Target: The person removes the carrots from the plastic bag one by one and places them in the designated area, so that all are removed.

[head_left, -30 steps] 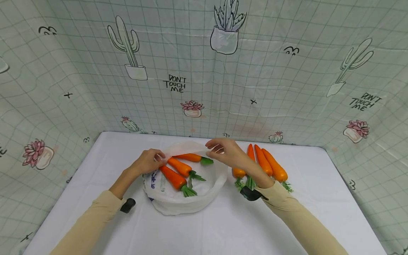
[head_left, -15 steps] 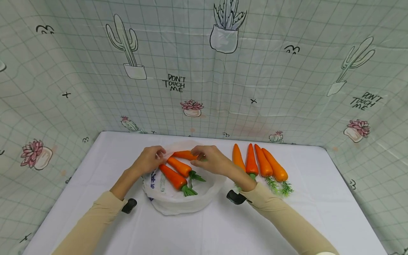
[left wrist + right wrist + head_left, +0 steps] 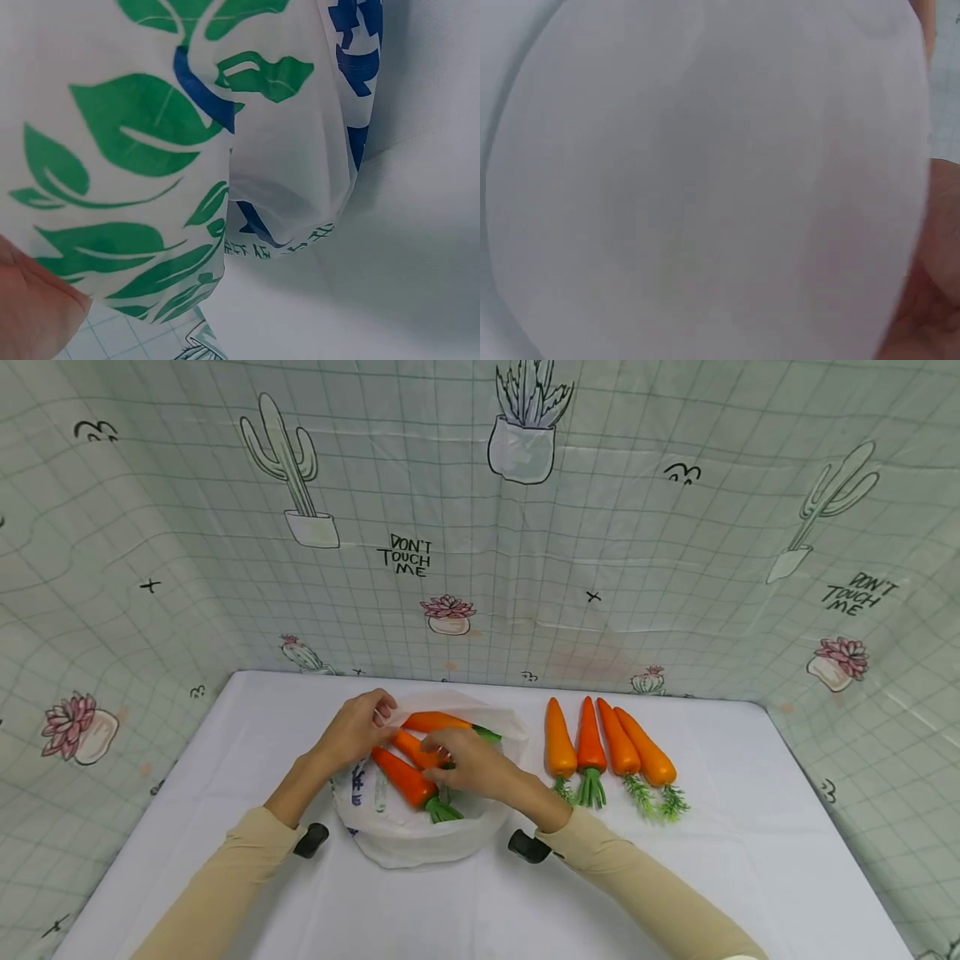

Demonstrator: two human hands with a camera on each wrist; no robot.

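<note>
A white plastic bag (image 3: 420,852) with blue and green print lies open on the table, three carrots inside it. My left hand (image 3: 351,733) pinches its far left rim; the left wrist view shows the thumb (image 3: 37,311) against the leaf-printed film (image 3: 135,127). My right hand (image 3: 472,764) reaches inside, fingers and thumb curled round the middle carrot (image 3: 408,745) and covering part of it. In front lies a red-orange carrot (image 3: 401,775) with green stems. Behind is another carrot (image 3: 435,721). White film (image 3: 705,180) blocks most of the right wrist view.
Right of the bag, several carrots lie side by side, among them a red-orange carrot (image 3: 590,739) and a lighter orange carrot (image 3: 647,750). A white cloth covers the table (image 3: 750,827). Grid-patterned fabric (image 3: 480,552) hangs behind and at both sides.
My right hand has moved left and nearer, from the bag's far right rim over the back carrot to the middle one. The left hand has stayed at the rim, shifting slightly away.
</note>
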